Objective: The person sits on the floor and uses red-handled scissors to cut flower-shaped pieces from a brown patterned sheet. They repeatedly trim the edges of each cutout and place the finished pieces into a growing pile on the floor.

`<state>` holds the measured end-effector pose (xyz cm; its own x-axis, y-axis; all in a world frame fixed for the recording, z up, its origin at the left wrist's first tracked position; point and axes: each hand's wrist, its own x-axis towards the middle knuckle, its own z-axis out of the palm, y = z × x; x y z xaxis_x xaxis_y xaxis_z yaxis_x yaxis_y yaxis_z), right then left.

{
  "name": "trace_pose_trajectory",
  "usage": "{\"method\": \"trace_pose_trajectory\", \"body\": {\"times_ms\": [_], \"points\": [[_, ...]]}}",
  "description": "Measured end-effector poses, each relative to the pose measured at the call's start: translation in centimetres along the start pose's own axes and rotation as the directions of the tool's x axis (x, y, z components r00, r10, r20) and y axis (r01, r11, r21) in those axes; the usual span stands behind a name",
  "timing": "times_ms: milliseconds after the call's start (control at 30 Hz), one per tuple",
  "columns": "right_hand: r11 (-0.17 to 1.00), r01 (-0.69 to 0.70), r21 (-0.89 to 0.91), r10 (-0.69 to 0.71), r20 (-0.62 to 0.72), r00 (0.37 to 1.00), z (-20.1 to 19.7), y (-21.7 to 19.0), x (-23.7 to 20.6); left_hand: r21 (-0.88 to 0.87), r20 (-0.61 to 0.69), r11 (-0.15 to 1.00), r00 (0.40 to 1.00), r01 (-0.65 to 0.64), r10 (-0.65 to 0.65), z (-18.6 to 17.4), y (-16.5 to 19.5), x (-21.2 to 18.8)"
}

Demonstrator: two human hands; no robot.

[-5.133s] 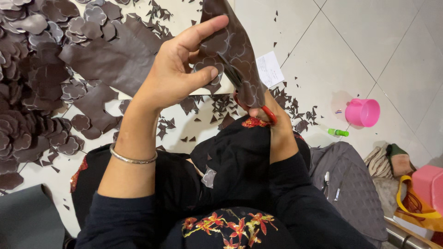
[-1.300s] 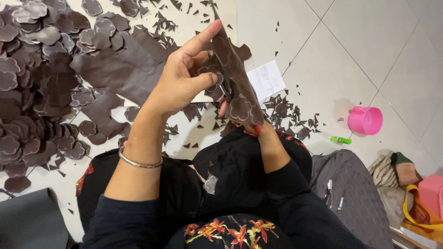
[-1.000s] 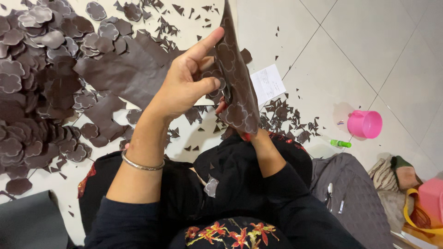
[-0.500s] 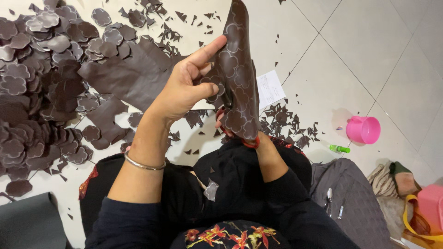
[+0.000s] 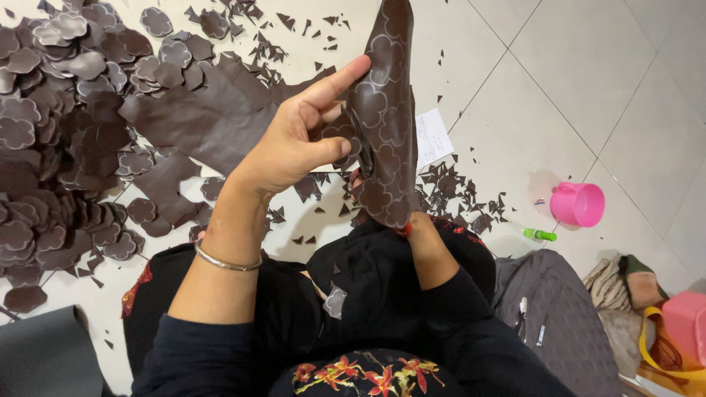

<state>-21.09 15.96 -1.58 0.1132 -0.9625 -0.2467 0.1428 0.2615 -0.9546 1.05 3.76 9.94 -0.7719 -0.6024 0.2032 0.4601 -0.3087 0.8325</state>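
My left hand [image 5: 294, 147] is raised in front of me. Its thumb and fingers pinch the edge of a dark brown leather strip [image 5: 386, 110] marked with pale flower outlines. The strip stands almost upright and hides most of my right hand [image 5: 425, 242], which comes up from below at the strip's lower end. A small red piece of scissors handle [image 5: 405, 231] shows there, in my right hand's grip. A silver bangle [image 5: 226, 261] sits on my left wrist.
A heap of cut brown flower shapes [image 5: 59, 110] and a large leftover leather sheet [image 5: 206, 117] lie on the tiled floor to the left. Small scraps [image 5: 456, 191], a white paper [image 5: 432, 137], a pink cup [image 5: 577, 204], a green marker [image 5: 540, 234] and a grey bag [image 5: 559, 323] lie to the right.
The leather strip has been lifted and turned more upright, and my left fingers have shifted along its edge. My right hand has slipped further behind the strip.
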Motion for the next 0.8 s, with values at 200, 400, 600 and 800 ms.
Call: {"method": "trace_pose_trajectory", "body": {"times_ms": [200,400,600,800], "points": [[1.0,-0.012,0.006,0.012,0.016,1.0,0.0,-0.2,-0.4,0.017,0.02,1.0,1.0,0.013,-0.013,0.1,0.2,-0.1],[0.999,-0.015,0.047,0.013,0.039,0.999,0.5,-0.6,-1.1,0.003,0.026,1.0,1.0,-0.001,0.001,0.1,0.3,-0.2],[0.997,-0.009,0.076,0.005,0.054,0.999,0.8,-0.7,-1.4,0.07,0.008,0.998,1.0,-0.006,0.005,0.1,0.3,-0.1],[0.995,-0.003,0.099,-0.003,0.055,0.998,0.6,-0.5,-1.2,0.014,0.029,1.0,0.999,0.013,-0.013,0.1,0.3,-0.1]]}}
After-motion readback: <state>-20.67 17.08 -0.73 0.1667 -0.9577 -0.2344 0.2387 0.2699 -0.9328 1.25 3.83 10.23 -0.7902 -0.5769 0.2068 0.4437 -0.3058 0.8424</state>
